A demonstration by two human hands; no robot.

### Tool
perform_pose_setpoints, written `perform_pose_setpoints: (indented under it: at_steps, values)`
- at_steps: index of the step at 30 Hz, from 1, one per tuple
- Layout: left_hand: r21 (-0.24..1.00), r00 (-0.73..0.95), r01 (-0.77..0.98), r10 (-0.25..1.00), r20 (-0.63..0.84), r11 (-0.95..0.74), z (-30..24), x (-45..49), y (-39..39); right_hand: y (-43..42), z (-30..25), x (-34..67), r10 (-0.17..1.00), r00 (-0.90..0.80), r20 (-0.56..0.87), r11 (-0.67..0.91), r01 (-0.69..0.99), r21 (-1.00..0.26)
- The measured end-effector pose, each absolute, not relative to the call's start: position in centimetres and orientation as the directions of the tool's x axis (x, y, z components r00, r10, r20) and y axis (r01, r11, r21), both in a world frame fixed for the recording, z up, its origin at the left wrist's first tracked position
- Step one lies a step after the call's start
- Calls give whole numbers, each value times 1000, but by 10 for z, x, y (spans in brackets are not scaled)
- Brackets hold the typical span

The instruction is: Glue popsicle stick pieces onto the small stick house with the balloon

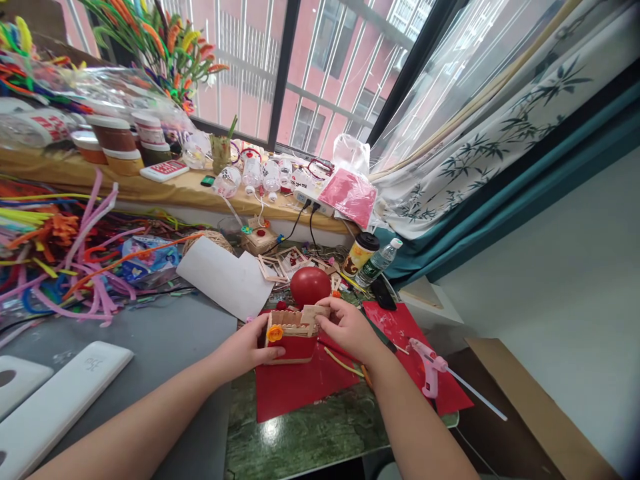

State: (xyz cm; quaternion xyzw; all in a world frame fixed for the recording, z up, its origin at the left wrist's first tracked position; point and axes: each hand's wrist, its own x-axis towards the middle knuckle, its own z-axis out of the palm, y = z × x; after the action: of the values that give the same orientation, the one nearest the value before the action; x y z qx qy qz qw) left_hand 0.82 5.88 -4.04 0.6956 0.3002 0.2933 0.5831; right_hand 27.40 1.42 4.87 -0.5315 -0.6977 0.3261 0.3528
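Observation:
A small box built of wooden craft sticks with red sides (pixel 293 337) stands on a red paper sheet (pixel 300 390). An orange flower (pixel 275 333) sits on its front left corner. My left hand (pixel 247 350) grips the box's left side, fingers closed round it. At the box's top right edge, my right hand (pixel 347 327) pinches a short wooden stick piece (pixel 314 313). Just behind the box sits a red ball (pixel 310 285).
A pink glue gun (pixel 429 365) lies on a second red sheet (pixel 415 347) to the right. Pipe cleaners (pixel 65 253) pile up at the left, with white paper (pixel 225 277) nearby. A coffee cup (pixel 361 254), a water bottle (pixel 380 261) and a cluttered sill stand behind.

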Motion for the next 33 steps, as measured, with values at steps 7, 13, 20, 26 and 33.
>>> perform_pose_setpoints:
  at_steps: [7,13,20,26,33]
  values:
    - [971,590,146,805,69,-190,-53,6,58,3,17,280,987,-56,154,163,323,-932]
    - [809,501,222,775,385,-544,-48,3,46,-3,9,276,975,12,224,206,348,-915]
    - [158,651,358,367,665,-920,9,21,29,-7,7,271,970,11,242,221,369,-903]
    - [141,663,416,405,629,-899,11,37,36,-11,12,265,945,79,317,272,344,-899]
    - [297,650,363,468,598,-883,5,38,44,-12,11,265,935,140,327,274,303,-913]
